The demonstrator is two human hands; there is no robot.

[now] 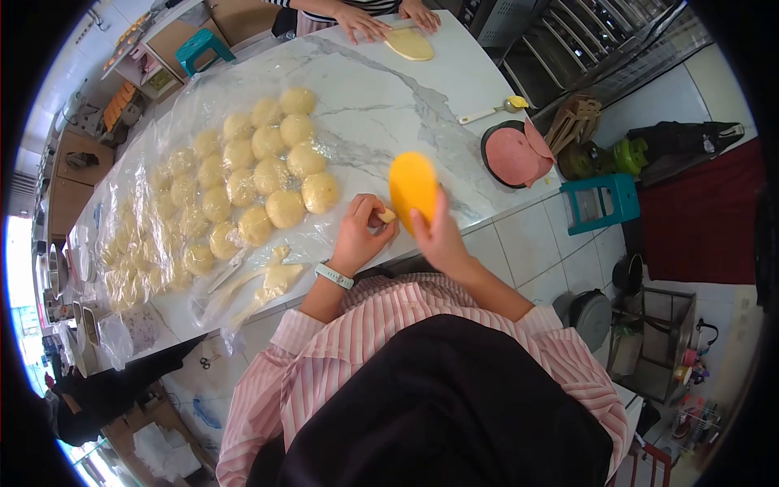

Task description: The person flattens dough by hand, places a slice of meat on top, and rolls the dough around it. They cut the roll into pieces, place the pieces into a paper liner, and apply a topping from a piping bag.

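Observation:
My left hand, with a pale band on its wrist, pinches a small piece of dough over the table's near edge. Just right of it, my right hand grips a flat, oval yellow scraper, held up above the marble table. Several rows of round dough balls lie left of my hands, many of them under clear plastic sheeting. Flattened dough scraps rest on plastic near the front edge.
Across the table a person's hands touch a flat dough piece. Pink round slices fill a dark dish at the right edge, beside a spoon. A teal stool stands right of the table, another beyond it.

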